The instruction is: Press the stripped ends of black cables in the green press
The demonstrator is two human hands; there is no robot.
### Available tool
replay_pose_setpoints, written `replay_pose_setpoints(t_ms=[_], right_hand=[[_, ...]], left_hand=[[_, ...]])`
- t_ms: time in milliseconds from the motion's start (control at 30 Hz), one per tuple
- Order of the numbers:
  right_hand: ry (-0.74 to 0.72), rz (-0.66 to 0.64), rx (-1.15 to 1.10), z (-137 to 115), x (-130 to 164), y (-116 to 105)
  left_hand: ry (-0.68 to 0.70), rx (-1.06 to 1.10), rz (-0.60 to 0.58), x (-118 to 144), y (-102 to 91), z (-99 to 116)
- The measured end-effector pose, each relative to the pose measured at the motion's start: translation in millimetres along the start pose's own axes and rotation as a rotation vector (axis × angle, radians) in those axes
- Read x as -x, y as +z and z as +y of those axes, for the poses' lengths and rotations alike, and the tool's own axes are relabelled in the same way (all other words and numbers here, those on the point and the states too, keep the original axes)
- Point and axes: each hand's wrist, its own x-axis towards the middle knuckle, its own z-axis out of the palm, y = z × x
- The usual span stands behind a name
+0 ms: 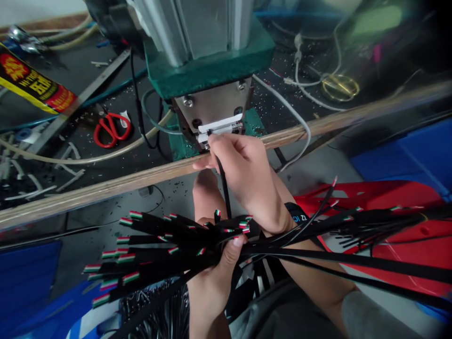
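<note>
Left hand (212, 278) is closest in, closed around a fat bundle of black straps (158, 245) with red/white/green striped ends; the thumb pins the bundle where the straps cross, loose ends fan out to its left and long tails run off to its right over a red plastic crate (388, 197). Grip looks marginal for that many pieces: risk is the fan slipping and tails snagging on the crate edge or the wrist band of the other arm. Right hand (247, 174), just above and beyond the left, is pinched shut on a single black strap (224, 188), fingertips right at the white die slot (221, 127) of the press (212, 70). Main hazard: fingers are touching or nearly touching the slot, can't tell which, so any cycle of the head could catch a fingertip. Second: the strap hangs down from the pinch into the bundle, so a tangle could pull it skewed in the slot. Wooden rail (106, 186) runs across just under the right hand. Beyond it, left of the hands, red scissors (111, 129) and hoses lie in offcut litter on the bench; loose scrap could foul the feed
</note>
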Motion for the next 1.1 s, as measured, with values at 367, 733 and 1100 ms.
replay_pose_setpoints(t_ms=[367, 733, 1100], right_hand=[[0.001, 0.031, 0.041, 1.5, -2.1, 1.3], [0.041, 0.022, 0.018, -4.7, 0.3, 2.2], [0.028, -0.002, 0.038, -2.9, -0.2, 2.5]], left_hand=[[-0.066, -0.101, 0.23, 9.1, 16.3, 14.9], [-0.057, -0.09, 0.244, 8.6, 15.8, 13.7], [-0.006, -0.023, 0.124, 0.8, 10.2, 7.0]])
